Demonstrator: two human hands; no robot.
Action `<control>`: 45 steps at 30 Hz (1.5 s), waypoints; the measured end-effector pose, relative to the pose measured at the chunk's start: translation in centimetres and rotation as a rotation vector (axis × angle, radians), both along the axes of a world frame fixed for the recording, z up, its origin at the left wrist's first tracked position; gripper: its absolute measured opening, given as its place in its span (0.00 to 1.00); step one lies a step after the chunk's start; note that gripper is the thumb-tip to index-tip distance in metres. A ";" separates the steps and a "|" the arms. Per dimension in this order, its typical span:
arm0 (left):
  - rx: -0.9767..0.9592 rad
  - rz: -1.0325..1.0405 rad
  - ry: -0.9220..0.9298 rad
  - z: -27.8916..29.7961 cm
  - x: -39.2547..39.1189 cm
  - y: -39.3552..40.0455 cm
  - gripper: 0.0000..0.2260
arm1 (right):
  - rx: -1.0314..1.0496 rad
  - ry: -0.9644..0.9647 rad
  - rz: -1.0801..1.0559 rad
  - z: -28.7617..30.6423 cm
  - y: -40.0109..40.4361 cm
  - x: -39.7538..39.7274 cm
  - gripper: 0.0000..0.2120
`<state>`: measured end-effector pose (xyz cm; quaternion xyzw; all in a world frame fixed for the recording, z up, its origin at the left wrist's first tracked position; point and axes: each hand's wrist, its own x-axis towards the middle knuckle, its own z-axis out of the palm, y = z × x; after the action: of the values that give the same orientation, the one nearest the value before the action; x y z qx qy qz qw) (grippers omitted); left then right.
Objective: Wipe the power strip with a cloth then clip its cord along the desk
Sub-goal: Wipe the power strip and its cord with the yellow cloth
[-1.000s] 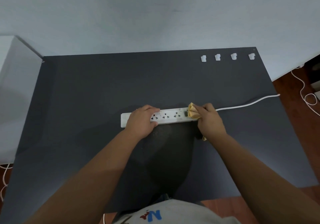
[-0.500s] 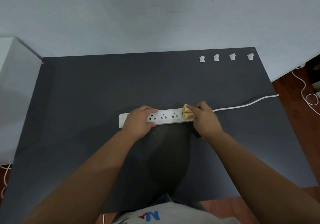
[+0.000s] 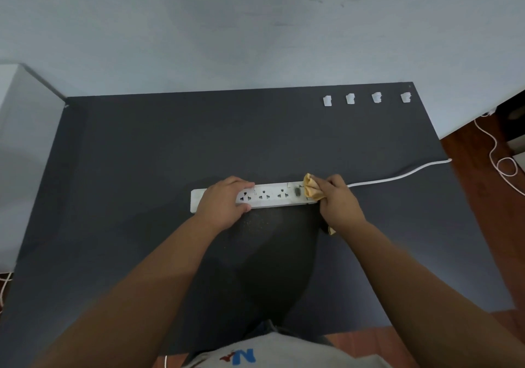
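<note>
A white power strip [image 3: 268, 195] lies flat across the middle of the dark grey desk [image 3: 142, 154]. My left hand [image 3: 224, 204] presses down over its left part and grips it. My right hand [image 3: 338, 200] holds a bunched yellow cloth [image 3: 311, 190] against the strip's right end, beside the dark switch. A tail of the cloth hangs out below my right wrist. The white cord [image 3: 397, 176] runs from under my right hand to the desk's right edge. Several white cord clips [image 3: 350, 98] sit in a row near the far right of the desk.
A pale wall rises behind the desk. A white cabinet [image 3: 25, 140] stands at the left. More white cable [image 3: 500, 151] loops on the wooden floor to the right. Fine specks dot the desk in front of the strip.
My right hand slid the cloth left along the strip, then back right to its cord end. The left hand stayed pressed on the left part.
</note>
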<state>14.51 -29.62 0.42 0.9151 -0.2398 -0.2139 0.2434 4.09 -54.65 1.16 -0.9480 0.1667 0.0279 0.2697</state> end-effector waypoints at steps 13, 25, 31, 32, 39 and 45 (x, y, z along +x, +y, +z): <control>-0.029 0.008 0.016 -0.2 0.0 0.1 0.23 | -0.028 -0.053 -0.112 0.3 -1.2 -0.1 0.24; -0.047 0.026 0.032 -0.3 -0.1 0.2 0.23 | -0.051 -0.088 -0.082 0.0 -0.9 -2.4 0.23; -0.064 0.034 0.025 -0.2 -0.2 0.1 0.23 | -0.162 -0.027 0.219 -1.0 3.5 -0.5 0.27; -0.061 0.033 0.026 -0.2 -0.2 0.1 0.23 | -0.158 -0.013 0.262 -1.1 3.7 -0.9 0.26; -0.078 0.030 0.035 -0.5 -0.1 0.3 0.23 | -0.044 -0.154 0.063 0.1 0.9 -1.9 0.25; -0.059 0.038 0.039 -0.5 -0.1 0.2 0.23 | -0.043 0.062 0.271 -0.6 4.4 -1.3 0.27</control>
<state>14.36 -29.43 -0.07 0.9076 -0.2237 -0.2200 0.2791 2.81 -50.26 0.58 -0.9660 0.0460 0.0897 0.2380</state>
